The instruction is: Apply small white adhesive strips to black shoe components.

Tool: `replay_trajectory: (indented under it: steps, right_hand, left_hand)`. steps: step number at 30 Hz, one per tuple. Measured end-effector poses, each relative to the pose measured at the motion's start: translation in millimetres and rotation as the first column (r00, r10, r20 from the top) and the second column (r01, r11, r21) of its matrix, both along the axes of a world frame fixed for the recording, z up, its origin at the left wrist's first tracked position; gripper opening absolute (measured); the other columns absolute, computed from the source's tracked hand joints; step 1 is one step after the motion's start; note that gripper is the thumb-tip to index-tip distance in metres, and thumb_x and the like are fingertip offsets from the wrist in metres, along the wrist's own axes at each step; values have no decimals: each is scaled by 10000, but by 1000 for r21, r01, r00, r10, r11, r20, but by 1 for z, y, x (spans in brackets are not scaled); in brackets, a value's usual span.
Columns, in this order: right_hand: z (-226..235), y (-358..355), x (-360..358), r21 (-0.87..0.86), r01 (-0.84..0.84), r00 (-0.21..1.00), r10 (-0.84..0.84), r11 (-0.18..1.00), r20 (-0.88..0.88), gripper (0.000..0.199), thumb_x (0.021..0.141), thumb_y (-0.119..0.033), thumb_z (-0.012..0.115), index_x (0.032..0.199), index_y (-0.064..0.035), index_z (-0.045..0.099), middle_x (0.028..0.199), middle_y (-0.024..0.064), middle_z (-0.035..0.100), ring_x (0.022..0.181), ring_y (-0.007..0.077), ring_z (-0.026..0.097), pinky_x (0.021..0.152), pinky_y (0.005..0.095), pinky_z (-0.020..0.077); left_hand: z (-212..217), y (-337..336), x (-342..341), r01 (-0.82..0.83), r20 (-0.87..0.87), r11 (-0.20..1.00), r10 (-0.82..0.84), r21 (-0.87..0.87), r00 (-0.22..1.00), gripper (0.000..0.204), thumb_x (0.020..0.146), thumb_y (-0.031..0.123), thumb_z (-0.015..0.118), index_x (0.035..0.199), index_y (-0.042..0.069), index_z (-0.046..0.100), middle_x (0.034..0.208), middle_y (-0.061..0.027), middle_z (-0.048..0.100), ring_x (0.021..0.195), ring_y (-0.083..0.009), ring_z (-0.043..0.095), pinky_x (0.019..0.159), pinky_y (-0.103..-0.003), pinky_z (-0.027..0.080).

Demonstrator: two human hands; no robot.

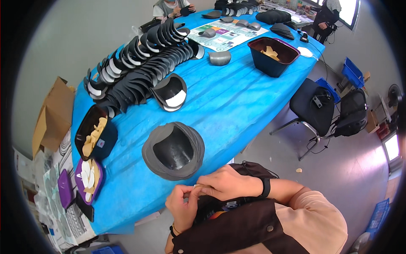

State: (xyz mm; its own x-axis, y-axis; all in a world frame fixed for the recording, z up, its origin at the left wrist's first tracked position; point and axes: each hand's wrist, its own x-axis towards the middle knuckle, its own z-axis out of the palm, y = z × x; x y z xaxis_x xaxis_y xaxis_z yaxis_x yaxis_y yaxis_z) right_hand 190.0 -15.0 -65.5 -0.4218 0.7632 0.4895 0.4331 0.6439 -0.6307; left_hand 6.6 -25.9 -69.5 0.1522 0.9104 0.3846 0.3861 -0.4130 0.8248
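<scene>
Near the lower centre of the frame, the left hand and the right hand are meeting just beside the edge of the blue-covered surface. The fingers of both are pinching together around a small pale piece, which is showing only as a sliver between them; it seems to be thin, though the fingertips are hiding most of it. Just above the hands, a nested stack of dark grey curved shells is resting on the surface, its hollow facing up. At the left of the frame, a black bin is holding tan pieces, and below it a purple tray is carrying white and tan ones. Toward the upper left, long overlapping rows of dark shells are lying across the surface; a single shell with a white patch is sitting beside them.
</scene>
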Motion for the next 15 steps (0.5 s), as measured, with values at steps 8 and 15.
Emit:
replay_trajectory:
  steps: [8, 15]
  right_hand:
    - [-3, -1, 3, -61, -69, 997, 68, 996, -29, 152, 908, -208, 635, 860, -86, 559, 651, 71, 603, 564, 323, 593, 463, 408, 424]
    - [-2, -2, 5, -67, -81, 996, 78, 994, -50, 128, 869, -177, 673, 840, -82, 592, 629, 74, 577, 541, 299, 584, 461, 385, 425]
  left_hand:
    - [1, 6, 1, 21, 72, 987, -33, 157, 997, 276, 763, 40, 819, 869, 21, 565, 1018, -104, 570, 726, -111, 583, 584, -219, 498]
    - [3, 4, 1, 107, -59, 975, -97, 195, 993, 244, 726, 18, 826, 863, 33, 624, 1027, -103, 563, 770, -144, 590, 593, -238, 517]
